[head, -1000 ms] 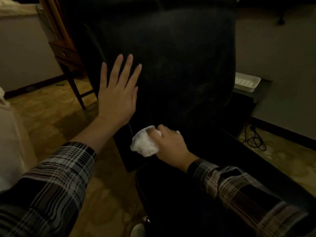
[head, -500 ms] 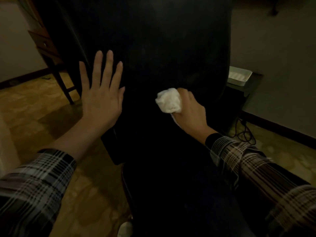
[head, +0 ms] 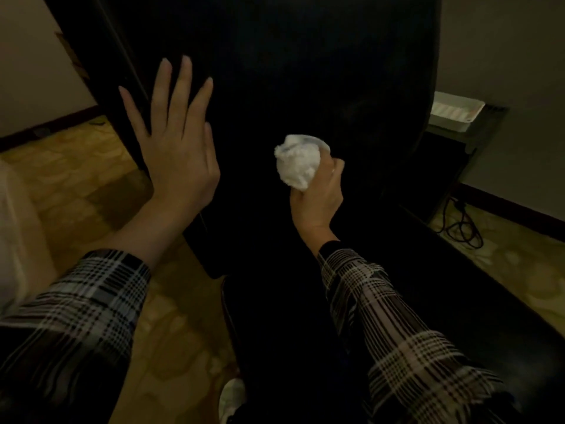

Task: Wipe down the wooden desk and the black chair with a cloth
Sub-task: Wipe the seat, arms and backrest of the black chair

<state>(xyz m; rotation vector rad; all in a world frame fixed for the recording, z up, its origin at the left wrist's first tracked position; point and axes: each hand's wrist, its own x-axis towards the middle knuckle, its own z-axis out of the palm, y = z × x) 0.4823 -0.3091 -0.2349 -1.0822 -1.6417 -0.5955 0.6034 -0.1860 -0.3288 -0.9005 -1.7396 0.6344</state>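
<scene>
Cloth (head: 296,164) — a white wad — sits bunched in our right hand (head: 318,194), fingers curled round it, against the chair (head: 305,71) back. Our left hand (head: 180,148) lies flat, fingers straight and spread, on the back's left edge. Behind, right — a white tray (head: 455,113).

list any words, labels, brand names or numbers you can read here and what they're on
None: no readable text shows in this dim view.
black chair: no tag or logo visible.
white cloth gripped in the right hand: plain.
white tray at right: ridges only, no print.
plaid sleeves: pattern, no lettering.
</scene>
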